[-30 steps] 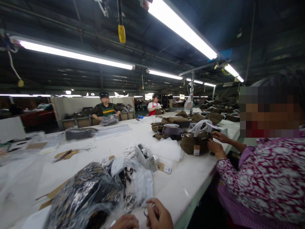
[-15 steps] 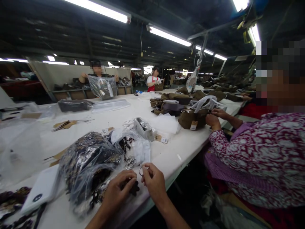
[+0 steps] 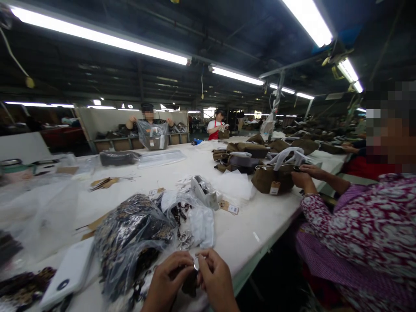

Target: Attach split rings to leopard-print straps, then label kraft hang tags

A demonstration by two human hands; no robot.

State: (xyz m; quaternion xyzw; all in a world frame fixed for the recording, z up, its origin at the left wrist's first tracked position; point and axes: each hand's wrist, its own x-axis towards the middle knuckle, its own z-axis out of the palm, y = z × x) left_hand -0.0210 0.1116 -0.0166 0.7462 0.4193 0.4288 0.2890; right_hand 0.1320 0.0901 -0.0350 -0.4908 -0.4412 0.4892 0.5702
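Low in the head view, my left hand (image 3: 170, 279) and my right hand (image 3: 212, 275) meet at the table's near edge. A metal ring (image 3: 196, 263) shows between their fingertips, pinched by my right hand. My left hand is closed at a dark brown piece (image 3: 190, 285) that hangs under the fingers. Just beyond lie several loose metal rings (image 3: 186, 239). To the left sits a clear plastic bag (image 3: 130, 234) of dark patterned pieces.
A white phone-like slab (image 3: 69, 271) lies at left. A tape dispenser (image 3: 204, 193) and tags (image 3: 228, 207) are mid-table (image 3: 240, 234). Brown bags (image 3: 273, 177) stand at right, where a person in a patterned sleeve (image 3: 338, 216) works. Two people are across the table.
My hands have come together, bringing the ring against my left fingertips. The whole view has shifted, so the table sits lower and further right. The person across has lowered the plastic bag slightly.
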